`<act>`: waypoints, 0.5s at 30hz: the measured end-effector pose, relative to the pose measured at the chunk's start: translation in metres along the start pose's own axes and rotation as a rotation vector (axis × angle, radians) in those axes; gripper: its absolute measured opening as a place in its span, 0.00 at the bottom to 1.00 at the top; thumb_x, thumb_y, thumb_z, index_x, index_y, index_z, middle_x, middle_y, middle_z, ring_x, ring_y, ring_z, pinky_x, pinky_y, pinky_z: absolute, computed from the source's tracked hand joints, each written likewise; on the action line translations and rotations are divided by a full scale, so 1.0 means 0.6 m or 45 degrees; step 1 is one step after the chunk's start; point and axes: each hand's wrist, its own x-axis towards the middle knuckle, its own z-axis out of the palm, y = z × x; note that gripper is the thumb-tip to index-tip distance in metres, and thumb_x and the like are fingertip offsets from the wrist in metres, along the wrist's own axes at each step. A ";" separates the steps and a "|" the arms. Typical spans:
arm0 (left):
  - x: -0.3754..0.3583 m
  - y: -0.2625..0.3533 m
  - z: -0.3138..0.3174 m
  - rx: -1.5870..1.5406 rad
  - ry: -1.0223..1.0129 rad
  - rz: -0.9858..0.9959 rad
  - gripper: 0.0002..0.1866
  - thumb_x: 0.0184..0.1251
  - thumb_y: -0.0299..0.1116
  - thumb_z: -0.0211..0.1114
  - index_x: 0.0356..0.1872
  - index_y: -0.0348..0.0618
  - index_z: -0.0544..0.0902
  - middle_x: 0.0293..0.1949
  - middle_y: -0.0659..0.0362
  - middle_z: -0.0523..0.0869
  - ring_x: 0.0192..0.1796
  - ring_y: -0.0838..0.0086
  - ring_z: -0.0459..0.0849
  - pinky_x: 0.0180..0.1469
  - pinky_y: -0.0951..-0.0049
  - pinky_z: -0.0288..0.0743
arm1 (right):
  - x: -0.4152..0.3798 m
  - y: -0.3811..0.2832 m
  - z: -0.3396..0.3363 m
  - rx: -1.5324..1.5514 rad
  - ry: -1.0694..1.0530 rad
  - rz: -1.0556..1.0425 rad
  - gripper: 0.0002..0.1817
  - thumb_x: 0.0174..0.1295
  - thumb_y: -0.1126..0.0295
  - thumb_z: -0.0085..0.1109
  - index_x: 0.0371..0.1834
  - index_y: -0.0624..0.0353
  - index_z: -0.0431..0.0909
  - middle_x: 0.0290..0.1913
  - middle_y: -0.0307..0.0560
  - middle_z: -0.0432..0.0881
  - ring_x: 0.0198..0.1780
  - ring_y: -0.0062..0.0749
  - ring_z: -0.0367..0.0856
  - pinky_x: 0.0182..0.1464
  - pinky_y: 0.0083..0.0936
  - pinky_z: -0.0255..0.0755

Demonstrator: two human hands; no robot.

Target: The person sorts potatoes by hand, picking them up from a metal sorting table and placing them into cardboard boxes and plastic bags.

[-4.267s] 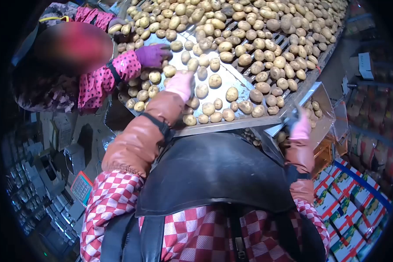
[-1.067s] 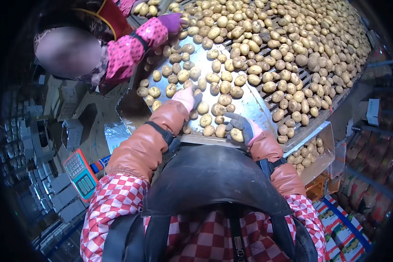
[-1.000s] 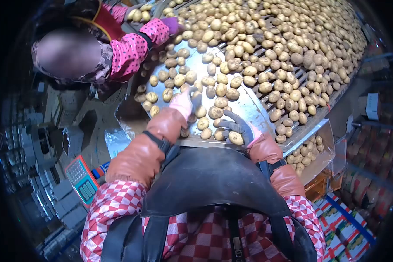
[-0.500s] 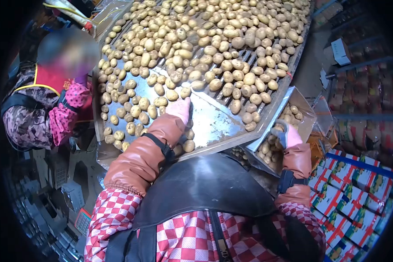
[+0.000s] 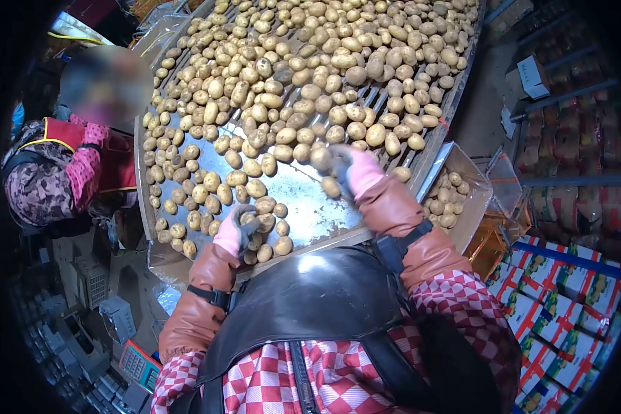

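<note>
Many potatoes [image 5: 376, 134] cover a slatted sorting table [image 5: 300, 107], with a bare metal plate [image 5: 303, 214] at its near end. My left hand [image 5: 233, 231], in a pink and grey glove, is low over the plate's left part, its fingers curled round a potato [image 5: 247, 219] among others. At the plate's upper right is my right hand [image 5: 357, 171], gloved alike. Its grey fingertips close against a potato [image 5: 320, 159], and another potato [image 5: 330, 187] lies just below them. The far side of the right fingers is partly hidden.
A plastic-lined carton [image 5: 472, 179] holding potatoes stands at the table's right edge. Stacked printed boxes [image 5: 559, 310] fill the lower right. Another person [image 5: 69, 159] in a red apron works at the left. A keypad device [image 5: 139, 366] is at lower left.
My right hand has moved from the carton at the right to the potatoes on the table. The left hand has drawn back toward me. More potatoes lie on the plate's near left.
</note>
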 end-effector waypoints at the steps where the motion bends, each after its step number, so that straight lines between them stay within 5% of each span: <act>1: 0.002 -0.022 -0.003 -0.086 -0.028 0.057 0.17 0.60 0.30 0.73 0.50 0.45 0.80 0.39 0.61 0.82 0.39 0.78 0.78 0.42 0.76 0.74 | 0.018 -0.026 -0.033 0.465 0.046 0.494 0.23 0.61 0.64 0.62 0.60 0.58 0.77 0.60 0.58 0.78 0.59 0.51 0.79 0.62 0.34 0.72; 3: 0.009 -0.048 -0.001 -0.102 -0.021 0.115 0.16 0.62 0.30 0.71 0.49 0.44 0.80 0.41 0.62 0.82 0.39 0.78 0.78 0.41 0.76 0.74 | 0.007 -0.060 -0.099 -0.726 0.383 -0.154 0.26 0.60 0.62 0.63 0.61 0.61 0.75 0.55 0.61 0.79 0.55 0.49 0.80 0.58 0.38 0.74; 4: 0.009 -0.046 0.002 -0.150 -0.028 0.140 0.15 0.62 0.31 0.71 0.49 0.44 0.80 0.40 0.62 0.82 0.39 0.78 0.78 0.42 0.76 0.74 | 0.051 -0.016 -0.105 -1.096 0.478 -0.209 0.27 0.57 0.61 0.65 0.60 0.61 0.75 0.49 0.61 0.80 0.52 0.51 0.81 0.56 0.41 0.74; 7: 0.016 -0.004 0.021 -0.176 -0.130 0.001 0.14 0.64 0.32 0.70 0.48 0.42 0.80 0.37 0.66 0.82 0.38 0.82 0.77 0.40 0.78 0.73 | 0.134 0.058 -0.033 -1.449 0.901 -0.243 0.20 0.53 0.64 0.67 0.49 0.56 0.78 0.49 0.58 0.80 0.52 0.53 0.81 0.54 0.44 0.76; 11: 0.033 0.046 0.069 0.244 -0.193 0.216 0.14 0.63 0.36 0.72 0.46 0.43 0.82 0.36 0.64 0.84 0.38 0.78 0.78 0.43 0.75 0.75 | 0.099 0.052 -0.036 -1.175 0.489 -0.090 0.14 0.56 0.67 0.65 0.46 0.54 0.82 0.48 0.55 0.81 0.48 0.48 0.83 0.49 0.41 0.79; 13: 0.045 0.061 0.083 0.217 -0.284 0.079 0.14 0.63 0.35 0.72 0.46 0.43 0.82 0.36 0.63 0.84 0.37 0.78 0.79 0.43 0.75 0.75 | 0.030 0.043 -0.033 -0.921 0.246 -0.142 0.15 0.58 0.69 0.63 0.50 0.51 0.83 0.43 0.51 0.82 0.46 0.42 0.84 0.47 0.39 0.80; 14: 0.050 0.065 0.087 0.219 -0.318 0.041 0.14 0.63 0.35 0.72 0.46 0.43 0.82 0.36 0.63 0.84 0.37 0.78 0.79 0.43 0.75 0.75 | 0.067 0.119 -0.011 -0.388 0.100 -0.142 0.16 0.57 0.66 0.64 0.50 0.52 0.83 0.45 0.48 0.83 0.46 0.40 0.83 0.46 0.38 0.79; 15: 0.063 0.055 0.085 0.286 -0.292 0.172 0.14 0.63 0.34 0.72 0.46 0.43 0.82 0.36 0.63 0.84 0.37 0.78 0.79 0.41 0.76 0.75 | 0.033 0.082 -0.018 0.143 -0.048 -0.159 0.18 0.57 0.64 0.65 0.51 0.54 0.82 0.47 0.45 0.84 0.47 0.38 0.83 0.46 0.37 0.79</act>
